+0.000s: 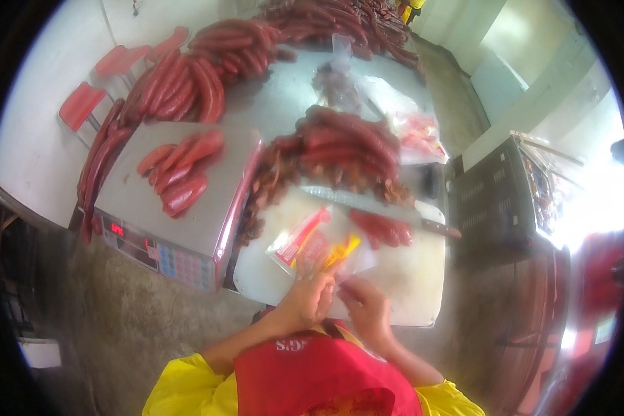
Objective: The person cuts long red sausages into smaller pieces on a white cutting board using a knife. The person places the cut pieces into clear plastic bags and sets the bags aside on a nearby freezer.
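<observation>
Just over the near edge of a white cutting board (416, 298), a clear plastic bag (301, 243) printed in red and yellow is held up. My left hand (308, 295) has its fingers closed on it. Close beside, my right hand (366, 305) pinches the bag's near edge. Beyond the bag, several cut sausage pieces (381, 229) lie on the board. A long knife (367, 202) with a brown handle rests across it, blade to the left. Behind the blade are sausage scraps (270, 177) and a pile of whole red sausages (347, 139).
To the left stands a digital scale (121, 187) with cut sausages (180, 170) on its pan. Sausage heaps (180, 90) line the metal table (277, 90). Plastic bags (402, 111) lie at the back right. A dark appliance (492, 201) stands right; red chairs (83, 104) stand left.
</observation>
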A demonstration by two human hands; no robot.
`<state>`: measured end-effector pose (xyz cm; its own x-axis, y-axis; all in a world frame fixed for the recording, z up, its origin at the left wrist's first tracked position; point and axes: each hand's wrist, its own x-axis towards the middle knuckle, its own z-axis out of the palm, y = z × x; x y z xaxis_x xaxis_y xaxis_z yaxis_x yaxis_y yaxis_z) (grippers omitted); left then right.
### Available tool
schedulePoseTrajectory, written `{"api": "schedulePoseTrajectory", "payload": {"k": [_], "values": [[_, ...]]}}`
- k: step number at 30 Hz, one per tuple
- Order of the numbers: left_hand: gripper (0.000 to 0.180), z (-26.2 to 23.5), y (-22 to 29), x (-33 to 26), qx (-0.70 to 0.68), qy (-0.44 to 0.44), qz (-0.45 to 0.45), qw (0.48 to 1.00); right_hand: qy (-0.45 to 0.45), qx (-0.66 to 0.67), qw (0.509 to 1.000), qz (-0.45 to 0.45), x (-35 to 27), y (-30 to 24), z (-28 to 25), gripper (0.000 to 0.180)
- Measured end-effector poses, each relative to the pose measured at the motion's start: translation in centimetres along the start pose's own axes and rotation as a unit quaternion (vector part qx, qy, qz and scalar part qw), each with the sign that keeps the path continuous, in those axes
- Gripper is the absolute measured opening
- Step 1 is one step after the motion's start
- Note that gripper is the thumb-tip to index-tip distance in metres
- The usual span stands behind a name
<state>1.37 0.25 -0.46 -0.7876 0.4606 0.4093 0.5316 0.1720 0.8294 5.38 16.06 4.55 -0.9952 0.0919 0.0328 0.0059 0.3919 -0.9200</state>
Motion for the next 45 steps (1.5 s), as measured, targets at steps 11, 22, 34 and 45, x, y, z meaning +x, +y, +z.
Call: {"api": "schedulePoseTrajectory", "payload": {"k": [11,22,34,45], "values": [[0.010,-2.2,-0.1,-0.9,-0.056,-0.008,-0.027,0.998,-0.228,-0.123,0.935,-0.244,1.5,3.5,0.7,0.059],[0.062,-2.4,-0.1,-2.2,0.146,-0.040,-0.006,0.988,-0.224,-0.315,0.900,-0.201,4.2,2.9,2.9,0.027],[0.061,-1.8,-0.3,-2.0,0.295,-0.047,-0.107,0.948,-0.167,-0.127,0.978,-0.011,4.6,3.0,3.4,0.030],[0.059,-0.1,-0.5,-2.5,0.070,-0.024,-0.090,0.993,-0.194,-0.156,0.934,-0.258,3.1,-0.4,0.8,0.026]]}}
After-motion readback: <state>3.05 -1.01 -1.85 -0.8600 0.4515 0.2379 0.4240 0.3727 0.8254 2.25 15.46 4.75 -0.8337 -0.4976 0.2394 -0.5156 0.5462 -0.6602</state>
